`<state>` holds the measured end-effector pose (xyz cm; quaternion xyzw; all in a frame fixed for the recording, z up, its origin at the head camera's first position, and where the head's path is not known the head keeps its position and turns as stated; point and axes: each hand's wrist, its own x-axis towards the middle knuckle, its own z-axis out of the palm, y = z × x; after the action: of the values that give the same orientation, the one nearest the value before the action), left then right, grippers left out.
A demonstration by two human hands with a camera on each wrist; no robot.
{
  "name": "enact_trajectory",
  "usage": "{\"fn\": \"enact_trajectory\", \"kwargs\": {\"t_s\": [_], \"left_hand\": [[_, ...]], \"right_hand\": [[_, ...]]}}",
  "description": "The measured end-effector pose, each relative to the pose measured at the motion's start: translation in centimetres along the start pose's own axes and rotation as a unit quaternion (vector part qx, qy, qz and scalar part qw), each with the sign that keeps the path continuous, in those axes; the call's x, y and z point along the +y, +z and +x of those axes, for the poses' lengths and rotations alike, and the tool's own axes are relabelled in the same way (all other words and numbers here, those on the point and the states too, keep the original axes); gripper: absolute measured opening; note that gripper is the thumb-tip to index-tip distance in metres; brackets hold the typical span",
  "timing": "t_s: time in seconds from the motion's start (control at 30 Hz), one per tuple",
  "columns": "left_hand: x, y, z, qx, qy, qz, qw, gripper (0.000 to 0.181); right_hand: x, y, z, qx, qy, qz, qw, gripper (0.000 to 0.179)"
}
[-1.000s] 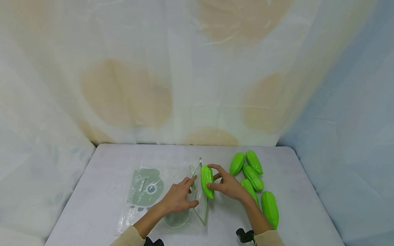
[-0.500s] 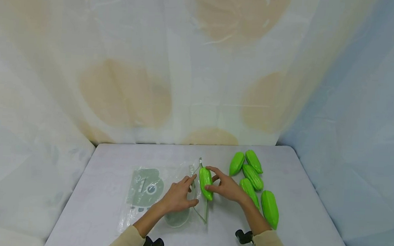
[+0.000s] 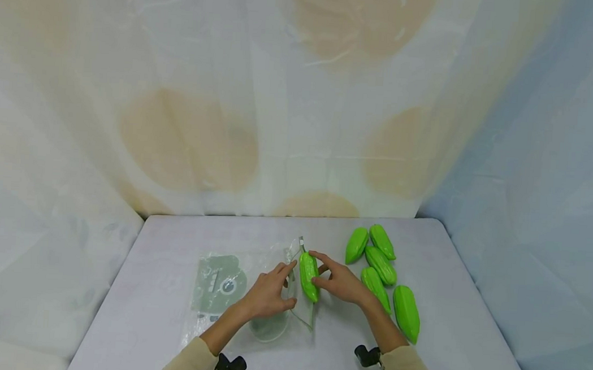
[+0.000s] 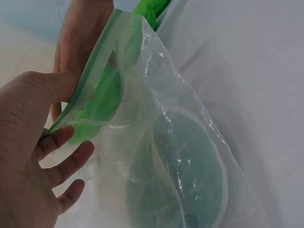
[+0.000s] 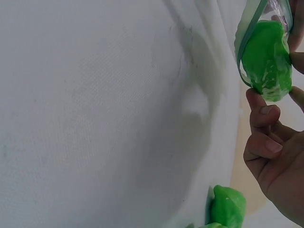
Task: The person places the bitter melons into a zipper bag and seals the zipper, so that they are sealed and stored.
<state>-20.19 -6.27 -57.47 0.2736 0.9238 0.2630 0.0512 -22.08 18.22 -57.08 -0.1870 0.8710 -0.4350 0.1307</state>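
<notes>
My left hand (image 3: 268,295) holds the open edge of a clear zip bag (image 3: 219,285) with a green print, lying on the table. In the left wrist view the thumb lies on the bag's green zip strip (image 4: 90,66). A bright green, ridged, gourd-shaped piece (image 3: 308,276) is pinched between the thumb and fingers of my right hand (image 3: 341,281). The right wrist view shows this gourd (image 5: 266,57) at the bag's mouth, partly within it. Part of it shows through the plastic in the left wrist view. The fingertips behind the bag are partly hidden.
Several more green gourds (image 3: 380,266) lie on the white table (image 3: 445,341) to the right of my right hand. Pale curtains (image 3: 221,90) with tan spots stand behind the table, and a bluish curtain (image 3: 556,195) hangs along the right side.
My right hand has moved the gourd slightly left and down into the bag's mouth. The left hand stays nearly in place, and the lower bag edge has shifted a little.
</notes>
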Motion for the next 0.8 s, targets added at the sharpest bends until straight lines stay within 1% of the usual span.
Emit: {"fn": "enact_trajectory", "kwargs": {"t_s": [0.33, 0.5, 0.8], "left_hand": [[0.11, -0.50, -0.02, -0.008, 0.009, 0.003, 0.9999, 0.087], [0.20, -0.77, -0.08, -0.014, 0.010, 0.005, 0.9998, 0.088], [0.04, -0.79, -0.15, -0.026, 0.015, 0.010, 0.9995, 0.092]], "right_hand": [[-0.22, 0.18, 0.02, -0.012, 0.010, 0.002, 0.9999, 0.069], [0.00, 0.24, 0.06, -0.013, 0.005, 0.006, 0.9999, 0.070], [-0.06, 0.49, -0.13, -0.021, 0.005, 0.009, 0.9997, 0.074]]}}
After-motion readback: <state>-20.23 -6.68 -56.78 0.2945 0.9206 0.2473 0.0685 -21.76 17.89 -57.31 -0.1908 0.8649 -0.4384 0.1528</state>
